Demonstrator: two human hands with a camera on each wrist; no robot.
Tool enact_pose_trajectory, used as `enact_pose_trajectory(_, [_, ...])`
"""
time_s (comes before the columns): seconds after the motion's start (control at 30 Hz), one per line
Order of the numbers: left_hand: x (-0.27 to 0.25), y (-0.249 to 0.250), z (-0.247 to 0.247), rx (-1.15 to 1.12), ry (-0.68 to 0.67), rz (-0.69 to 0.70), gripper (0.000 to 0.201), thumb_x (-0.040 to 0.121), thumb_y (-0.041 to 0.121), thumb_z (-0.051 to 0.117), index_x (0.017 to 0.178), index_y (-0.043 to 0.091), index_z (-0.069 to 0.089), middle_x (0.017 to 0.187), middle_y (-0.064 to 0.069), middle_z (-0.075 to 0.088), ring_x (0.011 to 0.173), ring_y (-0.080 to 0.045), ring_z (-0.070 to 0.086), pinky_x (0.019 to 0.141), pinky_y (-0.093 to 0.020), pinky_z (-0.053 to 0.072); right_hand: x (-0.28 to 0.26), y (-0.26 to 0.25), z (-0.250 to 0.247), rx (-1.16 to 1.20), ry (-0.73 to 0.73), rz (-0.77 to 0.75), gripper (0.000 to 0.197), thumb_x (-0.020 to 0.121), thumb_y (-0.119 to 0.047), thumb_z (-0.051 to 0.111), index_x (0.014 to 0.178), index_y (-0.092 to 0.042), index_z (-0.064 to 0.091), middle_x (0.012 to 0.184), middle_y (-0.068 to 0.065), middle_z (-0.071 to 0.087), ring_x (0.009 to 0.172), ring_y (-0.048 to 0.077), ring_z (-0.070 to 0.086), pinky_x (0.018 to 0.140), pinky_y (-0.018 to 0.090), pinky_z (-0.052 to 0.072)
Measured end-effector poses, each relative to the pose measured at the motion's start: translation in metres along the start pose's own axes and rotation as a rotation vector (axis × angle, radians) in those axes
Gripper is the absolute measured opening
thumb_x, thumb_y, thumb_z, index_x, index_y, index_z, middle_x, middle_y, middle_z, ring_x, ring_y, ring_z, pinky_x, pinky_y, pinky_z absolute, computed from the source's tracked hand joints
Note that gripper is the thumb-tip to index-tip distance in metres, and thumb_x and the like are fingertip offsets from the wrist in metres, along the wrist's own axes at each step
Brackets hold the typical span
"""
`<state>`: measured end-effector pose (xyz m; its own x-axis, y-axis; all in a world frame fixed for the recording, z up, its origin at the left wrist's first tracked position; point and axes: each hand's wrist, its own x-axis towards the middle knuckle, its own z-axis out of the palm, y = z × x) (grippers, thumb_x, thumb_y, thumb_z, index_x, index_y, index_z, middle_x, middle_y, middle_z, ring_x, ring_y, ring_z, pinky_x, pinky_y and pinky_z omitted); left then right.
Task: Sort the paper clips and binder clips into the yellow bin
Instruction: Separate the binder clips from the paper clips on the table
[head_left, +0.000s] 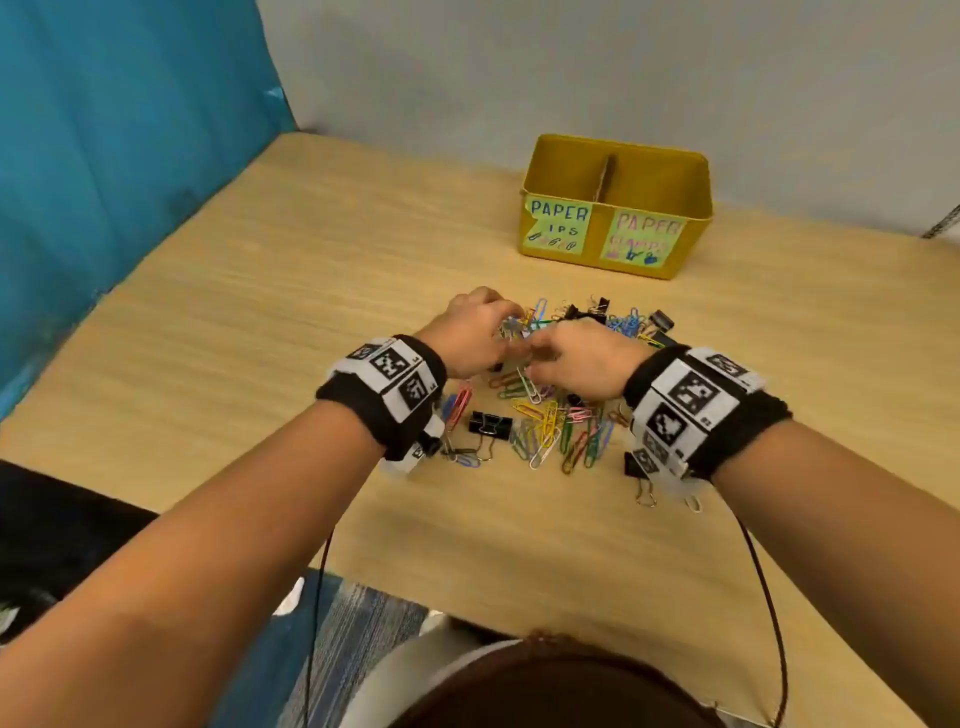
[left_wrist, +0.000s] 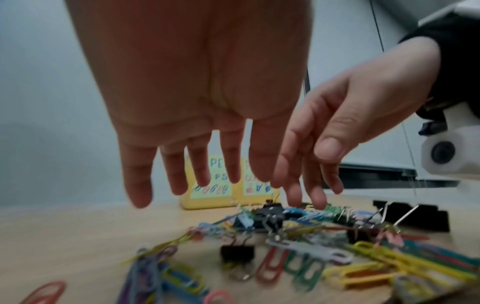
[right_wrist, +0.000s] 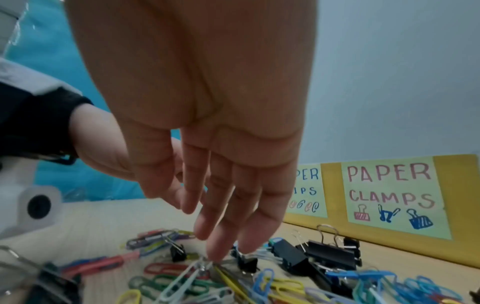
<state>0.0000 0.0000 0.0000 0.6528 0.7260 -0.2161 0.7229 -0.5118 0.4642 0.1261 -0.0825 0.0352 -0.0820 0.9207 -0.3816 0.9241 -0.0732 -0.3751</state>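
A pile of coloured paper clips (head_left: 550, 421) mixed with black binder clips (head_left: 489, 423) lies on the wooden table. The yellow bin (head_left: 596, 234) stands behind it, split in two, labelled "PAPER CLIPS" on the left and "PAPER CLAMPS" on the right. My left hand (head_left: 483, 322) hovers over the pile's far left part; in the left wrist view its fingers (left_wrist: 182, 174) hang straight and hold nothing. Beside it, my right hand (head_left: 556, 358) reaches down, and its fingertips (right_wrist: 218, 246) touch clips in the middle of the pile. Black binder clips (right_wrist: 330, 255) lie just to their right.
A teal curtain (head_left: 130, 182) borders the table on the left and a grey wall (head_left: 571, 62) stands behind the bin. Bare wood (head_left: 234, 312) lies left of the pile. Cables hang from both wrist cameras past the near table edge (head_left: 519, 613).
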Motion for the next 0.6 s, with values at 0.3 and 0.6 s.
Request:
enact_pose_trajectory(0.3, [0.011, -0.017, 0.013, 0.269, -0.233, -0.075, 0.048, 0.09, 0.02, 0.044, 0.137, 0.017, 0.041, 0.143, -0.014, 0.036, 0.131, -0.037, 0.032, 0.11, -0.047, 0.03, 0.049, 0.013, 0.005, -0.188, -0.042, 0.082, 0.041, 0.095, -0.012, 0.043, 0.134, -0.016, 0.051, 0.134, 0.015, 0.051, 0.12, 0.03, 0.051, 0.094, 0.03, 0.042])
enact_pose_trajectory(0.6, [-0.017, -0.03, -0.021, 0.074, -0.304, -0.141, 0.093, 0.067, 0.044, 0.077, 0.143, 0.023, 0.027, 0.139, -0.011, 0.034, 0.125, -0.029, 0.043, 0.104, -0.041, 0.041, 0.065, 0.023, -0.001, -0.268, 0.079, 0.141, 0.044, 0.091, -0.002, 0.041, 0.131, -0.014, 0.054, 0.127, 0.015, 0.049, 0.116, 0.034, 0.053, 0.093, 0.037, 0.047])
